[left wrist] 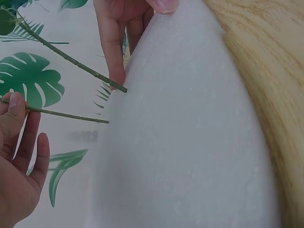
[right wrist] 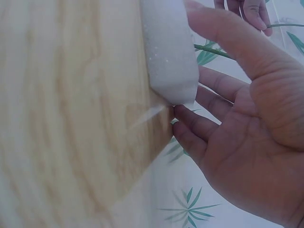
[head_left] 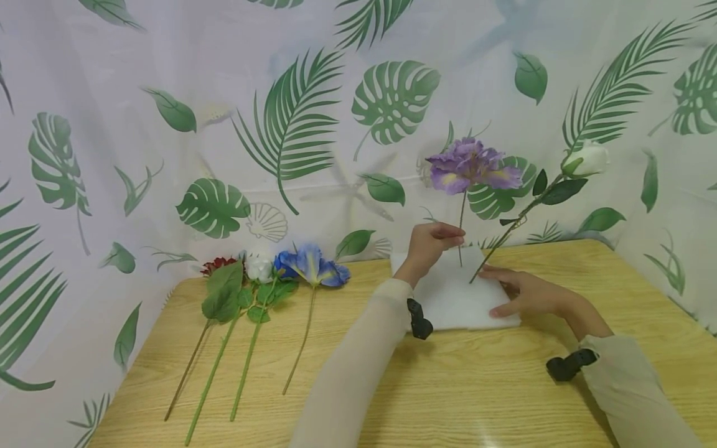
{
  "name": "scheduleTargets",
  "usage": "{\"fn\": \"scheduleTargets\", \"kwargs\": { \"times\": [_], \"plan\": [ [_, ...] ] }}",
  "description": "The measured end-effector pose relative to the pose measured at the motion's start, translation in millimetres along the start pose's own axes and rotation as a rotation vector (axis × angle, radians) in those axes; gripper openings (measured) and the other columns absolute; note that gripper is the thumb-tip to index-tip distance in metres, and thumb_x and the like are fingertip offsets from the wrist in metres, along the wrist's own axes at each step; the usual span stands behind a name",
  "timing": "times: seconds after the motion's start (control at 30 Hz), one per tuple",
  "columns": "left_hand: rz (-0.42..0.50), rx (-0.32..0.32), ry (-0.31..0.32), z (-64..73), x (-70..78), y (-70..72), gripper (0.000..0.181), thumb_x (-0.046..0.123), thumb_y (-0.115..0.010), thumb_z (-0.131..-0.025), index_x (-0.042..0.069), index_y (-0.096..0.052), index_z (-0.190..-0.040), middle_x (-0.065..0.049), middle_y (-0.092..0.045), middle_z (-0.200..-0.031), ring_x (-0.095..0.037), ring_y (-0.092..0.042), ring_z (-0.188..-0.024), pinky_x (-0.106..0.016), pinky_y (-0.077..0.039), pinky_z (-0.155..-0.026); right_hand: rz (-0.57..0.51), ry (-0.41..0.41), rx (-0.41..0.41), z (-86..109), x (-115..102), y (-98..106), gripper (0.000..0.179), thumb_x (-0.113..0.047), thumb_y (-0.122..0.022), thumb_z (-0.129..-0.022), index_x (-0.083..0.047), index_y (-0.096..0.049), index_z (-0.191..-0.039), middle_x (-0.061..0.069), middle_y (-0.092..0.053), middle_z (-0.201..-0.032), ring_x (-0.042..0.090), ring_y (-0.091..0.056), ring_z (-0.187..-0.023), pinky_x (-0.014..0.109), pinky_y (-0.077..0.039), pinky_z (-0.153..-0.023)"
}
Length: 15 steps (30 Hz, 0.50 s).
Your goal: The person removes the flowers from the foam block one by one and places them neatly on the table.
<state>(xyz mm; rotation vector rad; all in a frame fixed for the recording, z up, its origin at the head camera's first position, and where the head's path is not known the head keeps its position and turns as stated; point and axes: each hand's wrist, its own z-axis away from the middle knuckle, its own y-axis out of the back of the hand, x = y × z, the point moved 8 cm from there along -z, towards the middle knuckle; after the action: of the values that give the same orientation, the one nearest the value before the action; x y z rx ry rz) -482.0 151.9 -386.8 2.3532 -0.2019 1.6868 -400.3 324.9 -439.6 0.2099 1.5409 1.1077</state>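
My left hand [head_left: 428,249] pinches the thin stem of a purple iris-like artificial flower [head_left: 470,165] between thumb and fingers, holding it upright over a white foam block [head_left: 448,305]. In the left wrist view the stem's lower end [left wrist: 105,121] meets the foam's surface; whether it goes in, I cannot tell. Beside it a white artificial rose [head_left: 590,160] stands in the foam, its stem leaning right. At the block's right side my right hand [head_left: 534,295] grips the edge, thumb on the near part and fingers along the far side [right wrist: 213,95].
Several artificial flowers lie on the wooden table [head_left: 482,379] to the left, among them a red one [head_left: 217,266], a white rose [head_left: 259,269] and a blue iris-like one [head_left: 315,267]. Behind the table hangs a leaf-printed cloth [head_left: 313,205].
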Motion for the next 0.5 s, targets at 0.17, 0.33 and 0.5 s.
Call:
{"fn": "scheduleTargets", "kwargs": {
  "times": [0.17,0.33,0.5],
  "plan": [
    [0.033,0.005,-0.001,0.3,-0.9,2.2,0.012,-0.001,-0.076,-0.088,-0.005,-0.077,-0.099,-0.022,-0.077,-0.103,-0.013,-0.073,-0.083,-0.014,-0.055,-0.075,-0.001,-0.007,-0.006,-0.7,2,0,0.09,-0.031,-0.082,-0.087,0.001,-0.034,-0.157,0.031,-0.019,-0.165,0.056,-0.019,-0.149,0.068,-0.027,-0.117],
    [0.085,-0.006,-0.008,-1.5,2.1,4.5,0.012,-0.001,-0.077,-0.088,-0.007,-0.076,-0.098,-0.023,-0.075,-0.106,-0.004,-0.07,-0.08,-0.015,-0.057,-0.075,-0.004,-0.016,-0.014,-0.7,1,-1,0.091,-0.031,-0.082,-0.087,0.001,-0.034,-0.157,0.031,-0.017,-0.165,0.057,-0.017,-0.15,0.069,-0.026,-0.117],
    [0.108,-0.032,-0.034,-4.0,11.1,11.3,0.013,0.0,-0.077,-0.088,-0.009,-0.075,-0.097,-0.024,-0.075,-0.108,-0.005,-0.071,-0.082,-0.018,-0.058,-0.077,-0.022,-0.039,-0.017,-1.0,2,1,0.091,-0.03,-0.082,-0.086,0.0,-0.033,-0.158,0.031,-0.014,-0.166,0.058,-0.012,-0.15,0.071,-0.021,-0.118]
  ]
}}
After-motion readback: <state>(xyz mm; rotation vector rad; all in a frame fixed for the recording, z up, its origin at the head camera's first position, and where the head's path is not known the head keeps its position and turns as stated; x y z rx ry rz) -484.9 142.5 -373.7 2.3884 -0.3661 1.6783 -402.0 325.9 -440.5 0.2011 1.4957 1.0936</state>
